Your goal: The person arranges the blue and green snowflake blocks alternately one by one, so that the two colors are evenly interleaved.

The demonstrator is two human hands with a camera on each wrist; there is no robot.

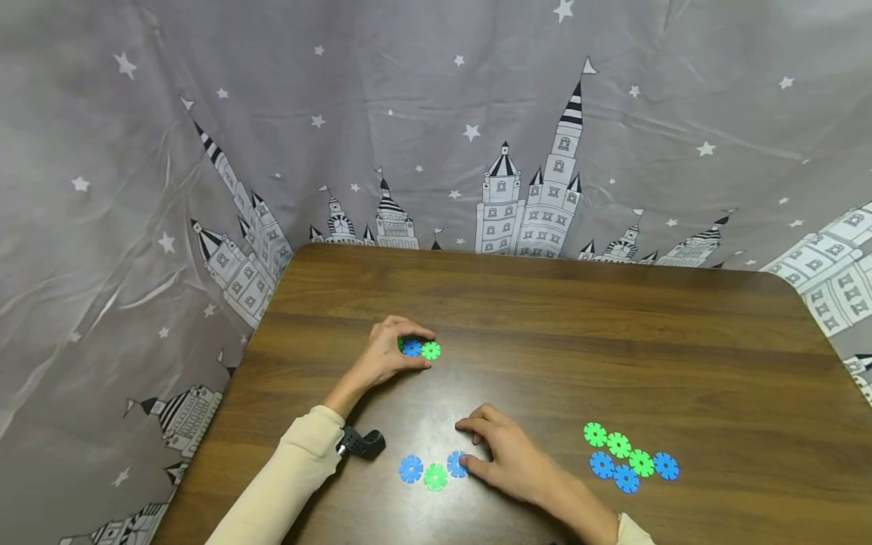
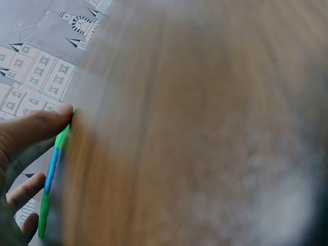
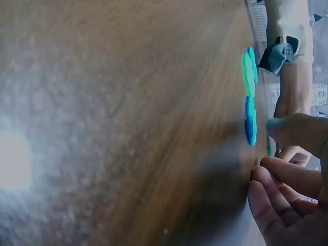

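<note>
My left hand [image 1: 384, 354] is at the table's left middle, fingers and thumb curved around a row of notched snowflake discs. In that row a blue disc [image 1: 412, 348] sits beside a green disc [image 1: 431, 350], with another green one mostly hidden by the hand. The left wrist view shows the thumb against the green end of the row [image 2: 62, 136]. Nearer the front, my right hand [image 1: 504, 454] has its thumb at the edge of a blue disc [image 1: 456, 464]; its other fingers are loosely bent, holding nothing. Left of that disc lie a green disc [image 1: 435, 477] and a blue disc [image 1: 411, 468].
At the right, several green discs [image 1: 618, 445] and blue discs [image 1: 626, 478] lie close together on the brown wooden table [image 1: 545, 318]. Behind the table hangs a grey curtain [image 1: 381, 91] printed with castles and stars. My left wrist carries a black device [image 1: 364, 443].
</note>
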